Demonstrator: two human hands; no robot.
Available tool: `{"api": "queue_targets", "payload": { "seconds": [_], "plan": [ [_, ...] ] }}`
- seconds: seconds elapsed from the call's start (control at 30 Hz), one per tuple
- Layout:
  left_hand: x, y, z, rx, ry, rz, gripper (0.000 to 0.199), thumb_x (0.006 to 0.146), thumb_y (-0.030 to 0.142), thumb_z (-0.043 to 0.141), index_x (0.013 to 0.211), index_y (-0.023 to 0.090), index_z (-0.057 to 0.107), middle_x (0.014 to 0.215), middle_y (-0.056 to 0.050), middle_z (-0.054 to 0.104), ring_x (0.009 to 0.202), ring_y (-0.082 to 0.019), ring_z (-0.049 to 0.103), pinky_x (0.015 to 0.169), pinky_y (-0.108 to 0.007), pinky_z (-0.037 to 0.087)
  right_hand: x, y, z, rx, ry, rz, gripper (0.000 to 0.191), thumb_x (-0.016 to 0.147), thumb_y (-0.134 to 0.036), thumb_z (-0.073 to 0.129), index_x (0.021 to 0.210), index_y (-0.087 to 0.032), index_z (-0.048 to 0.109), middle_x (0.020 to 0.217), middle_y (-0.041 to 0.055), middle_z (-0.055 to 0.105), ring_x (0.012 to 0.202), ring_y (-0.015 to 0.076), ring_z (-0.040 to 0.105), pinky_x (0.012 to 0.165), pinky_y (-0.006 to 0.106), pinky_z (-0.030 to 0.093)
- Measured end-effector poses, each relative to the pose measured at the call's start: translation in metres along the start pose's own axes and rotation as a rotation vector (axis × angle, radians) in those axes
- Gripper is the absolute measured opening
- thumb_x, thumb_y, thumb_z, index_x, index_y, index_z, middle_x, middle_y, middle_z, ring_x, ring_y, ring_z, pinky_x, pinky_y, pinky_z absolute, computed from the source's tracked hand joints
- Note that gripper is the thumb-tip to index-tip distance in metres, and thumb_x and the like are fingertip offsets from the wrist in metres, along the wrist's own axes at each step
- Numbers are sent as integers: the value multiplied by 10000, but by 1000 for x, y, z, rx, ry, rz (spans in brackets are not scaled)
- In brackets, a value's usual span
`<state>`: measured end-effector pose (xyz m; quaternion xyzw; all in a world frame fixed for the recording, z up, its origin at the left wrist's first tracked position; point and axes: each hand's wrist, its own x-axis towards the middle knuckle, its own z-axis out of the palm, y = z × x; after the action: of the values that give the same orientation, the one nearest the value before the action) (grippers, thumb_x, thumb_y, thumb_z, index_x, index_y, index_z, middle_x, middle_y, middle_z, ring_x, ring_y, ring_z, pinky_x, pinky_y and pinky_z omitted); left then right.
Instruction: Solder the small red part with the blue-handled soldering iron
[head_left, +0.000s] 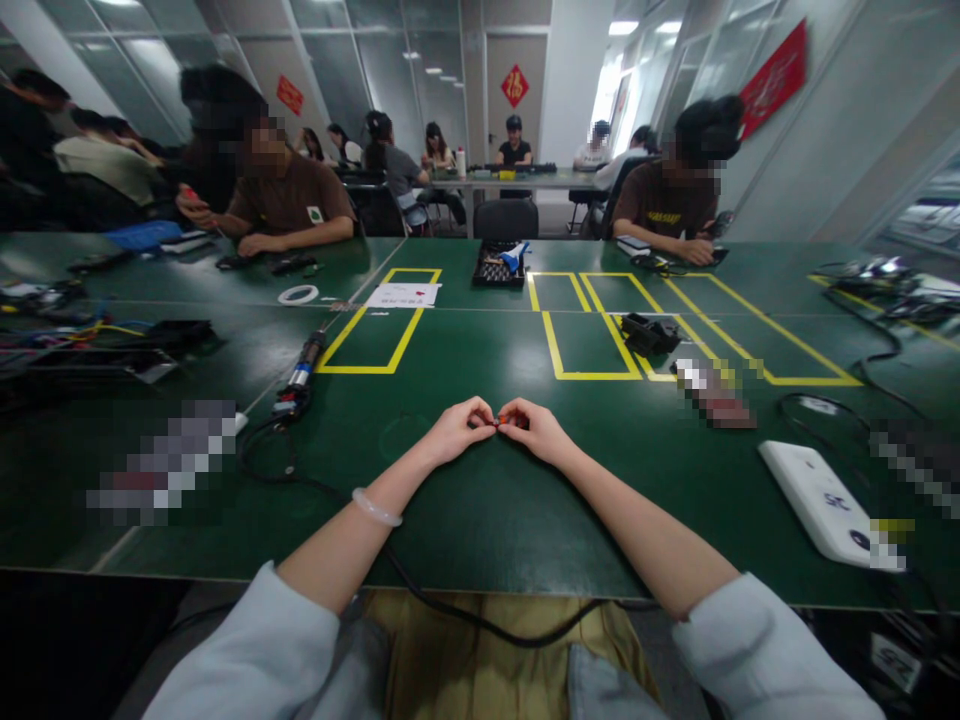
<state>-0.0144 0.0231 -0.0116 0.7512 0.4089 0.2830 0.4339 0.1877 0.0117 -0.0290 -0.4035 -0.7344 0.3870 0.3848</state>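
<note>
Both hands meet over the green table (480,520), fingertips nearly touching around a small orange and dark piece (501,421). My left hand (466,428) pinches at its left side, thumb and forefinger pressed in. From the right, my right hand (531,428) grips the same piece between thumb and fingers. The fingertips cover most of the piece, so its shape is hard to make out. A pale bracelet (376,508) circles my left wrist.
An electric screwdriver (301,370) lies left with a black cable. A black tray (500,266) stands ahead. A black part (649,334) and a white device (821,505) lie right. Yellow tape marks the table. People sit across it.
</note>
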Motion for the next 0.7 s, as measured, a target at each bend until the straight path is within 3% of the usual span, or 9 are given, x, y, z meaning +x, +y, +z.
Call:
{"api": "queue_targets", "payload": {
  "seconds": [0.17,0.33,0.47,0.57,0.7],
  "plan": [
    [0,2,-19,100,52,9,345,837,419,590,1075,170,583,1015,-66,660,889,-168,627,824,-310,494,-1,1,-1,-17,12,2,173,797,-284,643,921,-172,596,727,-20,584,637,111,512,630,240,417],
    [-8,-16,-82,513,296,-65,443,876,455,498,1205,169,572,1160,-100,614,1035,-213,596,932,-356,462,-1,-3,-2,-20,0,7,177,798,-310,658,881,-163,605,728,-14,581,646,110,506,625,237,408],
    [-32,-40,-143,940,554,-340,498,868,451,474,1263,160,565,1293,-155,542,1219,-324,478,1035,-467,357,-2,-9,-3,-30,2,13,178,801,-321,659,859,-159,612,727,-10,581,643,109,498,620,237,400],
    [-54,-52,-172,1013,743,-633,614,849,502,476,1321,111,515,1383,-217,453,1275,-402,404,1036,-518,325,-3,-11,-3,-26,5,16,184,807,-335,654,844,-160,614,710,-12,576,636,111,490,613,237,396],
    [-70,-58,-190,887,719,-914,751,818,570,504,1384,82,434,1404,-270,411,1276,-448,394,977,-543,363,-3,-10,-3,-18,2,25,189,818,-342,640,857,-158,623,706,-9,578,641,114,496,620,241,400]
  ]
}}
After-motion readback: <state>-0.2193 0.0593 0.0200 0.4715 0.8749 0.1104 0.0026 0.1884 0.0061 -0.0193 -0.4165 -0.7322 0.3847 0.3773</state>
